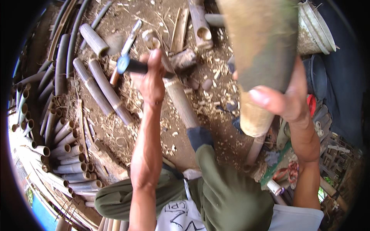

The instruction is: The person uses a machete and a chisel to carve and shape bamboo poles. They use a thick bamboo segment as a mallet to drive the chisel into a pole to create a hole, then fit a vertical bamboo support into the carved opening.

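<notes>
My left hand (150, 77) is closed around a black-handled tool (137, 66) with a round blue end. The handle lies crosswise in the fist, and its working end cannot be made out. Beneath that hand a bamboo pole (179, 98) runs across the ground to my dark-socked foot (199, 137). Raised close to the camera, my right hand (283, 102) grips a thick wooden club (266, 46), blurred by motion. The club's broad part is brown and dark, its lower end pale and tapered. It stands apart from the left hand's tool.
Cut bamboo tubes (73, 167) are heaped at the left, with longer pieces (110, 90) nearer the middle. A long blade (132, 36) lies beyond my left hand. Wood chips (216, 98) litter the dirt. A dirty white bucket (316, 29) stands at the far right.
</notes>
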Demonstrator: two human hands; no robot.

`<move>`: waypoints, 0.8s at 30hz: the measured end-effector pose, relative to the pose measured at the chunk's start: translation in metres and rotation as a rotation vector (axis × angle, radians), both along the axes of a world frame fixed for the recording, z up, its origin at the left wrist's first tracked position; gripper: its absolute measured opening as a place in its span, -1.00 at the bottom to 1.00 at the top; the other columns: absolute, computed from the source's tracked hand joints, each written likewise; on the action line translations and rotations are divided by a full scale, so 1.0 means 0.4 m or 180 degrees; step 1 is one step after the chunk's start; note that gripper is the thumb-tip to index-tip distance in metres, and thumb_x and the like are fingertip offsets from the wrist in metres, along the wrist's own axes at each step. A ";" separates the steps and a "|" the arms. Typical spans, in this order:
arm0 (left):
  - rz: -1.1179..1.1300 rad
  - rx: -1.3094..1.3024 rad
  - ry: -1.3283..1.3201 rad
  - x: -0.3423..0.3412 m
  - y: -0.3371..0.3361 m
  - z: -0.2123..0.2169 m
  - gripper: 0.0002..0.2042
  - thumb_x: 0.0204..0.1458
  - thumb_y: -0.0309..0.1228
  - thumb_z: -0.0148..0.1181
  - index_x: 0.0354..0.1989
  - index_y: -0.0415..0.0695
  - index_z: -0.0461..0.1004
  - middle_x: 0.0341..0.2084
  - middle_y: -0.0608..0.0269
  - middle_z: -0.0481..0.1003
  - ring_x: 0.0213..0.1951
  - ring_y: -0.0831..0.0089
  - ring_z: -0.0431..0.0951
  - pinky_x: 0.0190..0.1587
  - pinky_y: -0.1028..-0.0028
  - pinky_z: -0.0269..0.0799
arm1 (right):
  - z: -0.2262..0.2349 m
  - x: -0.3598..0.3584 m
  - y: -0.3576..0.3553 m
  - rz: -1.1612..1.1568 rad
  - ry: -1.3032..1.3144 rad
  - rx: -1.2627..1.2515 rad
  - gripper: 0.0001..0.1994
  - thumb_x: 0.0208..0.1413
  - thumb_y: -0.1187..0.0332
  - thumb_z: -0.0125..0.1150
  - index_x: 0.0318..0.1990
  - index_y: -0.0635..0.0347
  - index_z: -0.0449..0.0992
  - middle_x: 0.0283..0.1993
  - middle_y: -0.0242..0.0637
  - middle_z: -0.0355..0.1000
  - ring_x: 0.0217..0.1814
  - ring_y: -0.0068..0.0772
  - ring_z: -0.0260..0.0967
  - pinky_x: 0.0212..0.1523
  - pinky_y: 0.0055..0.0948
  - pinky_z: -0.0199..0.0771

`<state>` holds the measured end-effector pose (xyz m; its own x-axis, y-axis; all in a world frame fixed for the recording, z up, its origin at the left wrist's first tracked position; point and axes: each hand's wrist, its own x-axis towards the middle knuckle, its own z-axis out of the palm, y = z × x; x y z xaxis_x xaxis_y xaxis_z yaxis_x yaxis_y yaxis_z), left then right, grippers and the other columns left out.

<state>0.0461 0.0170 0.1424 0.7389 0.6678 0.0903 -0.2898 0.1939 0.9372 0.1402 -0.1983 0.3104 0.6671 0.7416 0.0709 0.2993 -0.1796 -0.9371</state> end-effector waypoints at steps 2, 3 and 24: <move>-0.0162 0.0299 0.0632 0.006 -0.005 -0.013 -0.67 0.11 -0.23 0.26 -0.67 -0.03 0.41 -0.77 0.46 0.35 -0.72 0.66 0.31 -0.64 0.58 0.27 | 0.007 -0.038 -0.004 -0.0643 0.0334 0.0274 -0.26 -0.26 0.21 0.30 0.12 0.47 0.27 -0.22 -0.09 0.48 -0.22 -0.32 0.49 -0.14 -0.41 0.50; -0.0201 0.0570 0.0895 0.006 -0.018 -0.026 -0.66 0.09 -0.22 0.29 -0.67 -0.08 0.45 -0.74 0.46 0.39 -0.66 0.69 0.32 -0.56 0.57 0.30 | 0.008 -0.040 -0.023 -0.0672 0.0397 0.0229 -0.26 -0.27 0.22 0.30 0.13 0.46 0.26 -0.18 -0.09 0.47 -0.19 -0.32 0.47 -0.11 -0.40 0.47; -0.0523 0.0915 0.1481 0.040 -0.076 -0.075 -0.71 0.08 -0.25 0.33 -0.57 -0.16 0.48 -0.68 0.50 0.36 -0.60 0.71 0.29 -0.54 0.61 0.17 | -0.066 0.009 -0.107 -0.0302 -0.0823 -0.0190 -0.18 -0.19 0.30 0.33 0.30 0.32 0.15 0.13 0.01 0.36 0.03 -0.16 0.42 0.05 -0.21 0.45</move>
